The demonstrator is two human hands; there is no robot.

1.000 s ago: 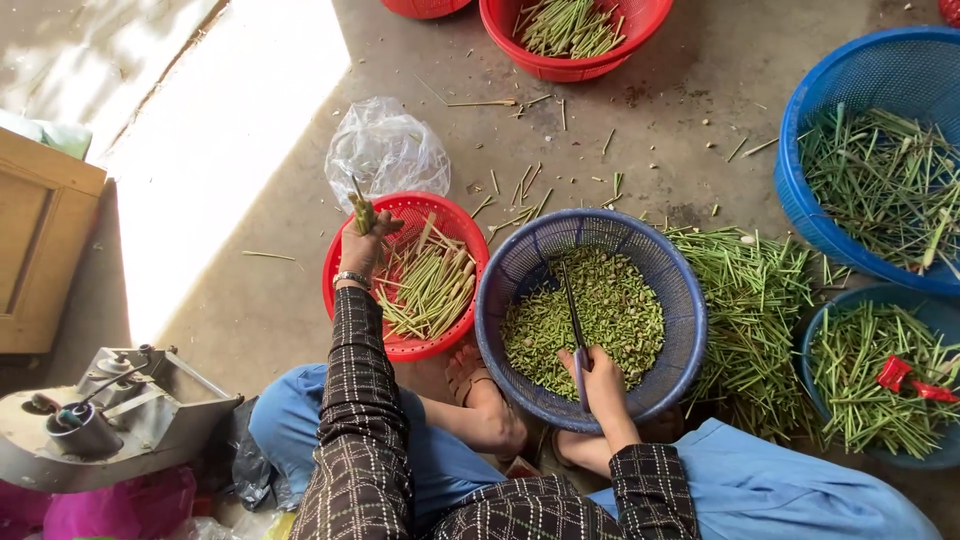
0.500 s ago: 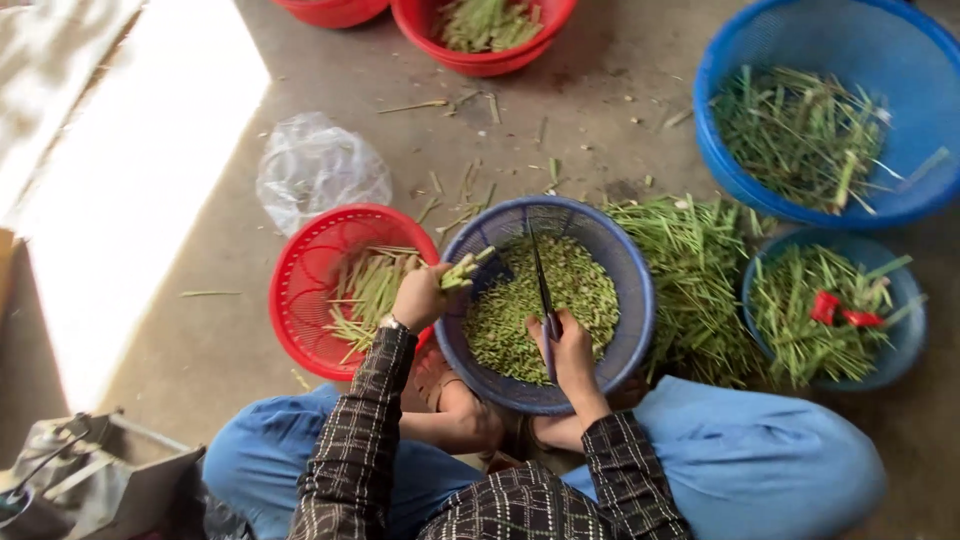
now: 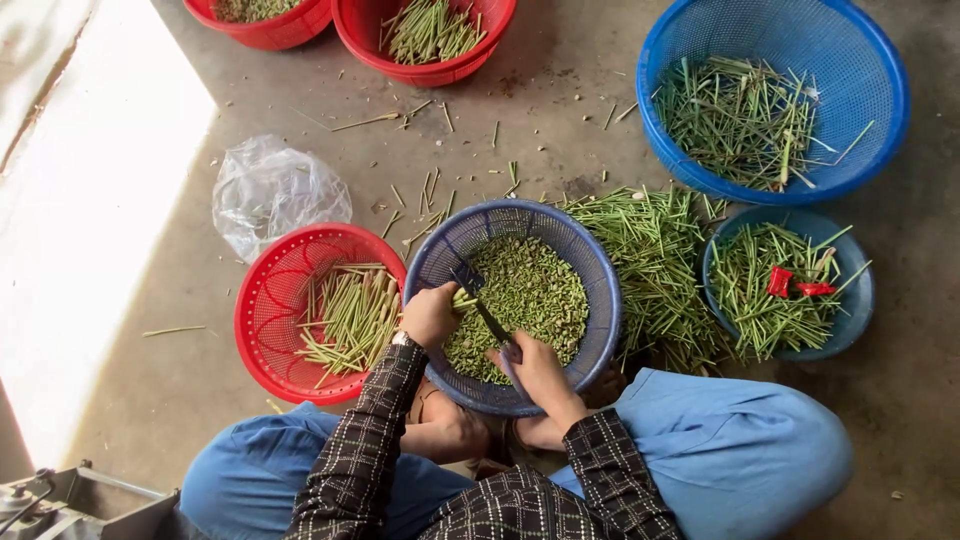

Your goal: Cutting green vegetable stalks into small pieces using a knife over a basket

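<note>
- The blue mesh basket (image 3: 600, 300) stands on the concrete floor just in front of the person's knees; I use it as the landmark for all places.
- Inside this basket lies a heap of small chopped green pieces (image 3: 535, 295).
- The left hand (image 3: 430, 315) is over the left rim of the basket, closed around a small bunch of green stalks (image 3: 464, 298); the ends of the stalks point into the basket.
- The right hand (image 3: 540, 372) is over the near rim of the basket, closed around the handle of a knife (image 3: 480, 305). The dark blade goes up and to the left, and it meets the stalks just beside the left hand.
- Touching the left side of the basket is a red mesh basket (image 3: 265, 335) with long uncut stalks.
- Beyond the red one, a crumpled clear plastic bag (image 3: 275, 190) lies on the floor.
- To the right of the basket is a loose pile of green stalks (image 3: 655, 265), and after it a small blue bowl (image 3: 850, 300) with stalks and two red pieces.
- Far right and beyond, a big blue basket (image 3: 880, 90) holds thin stalks.
</note>
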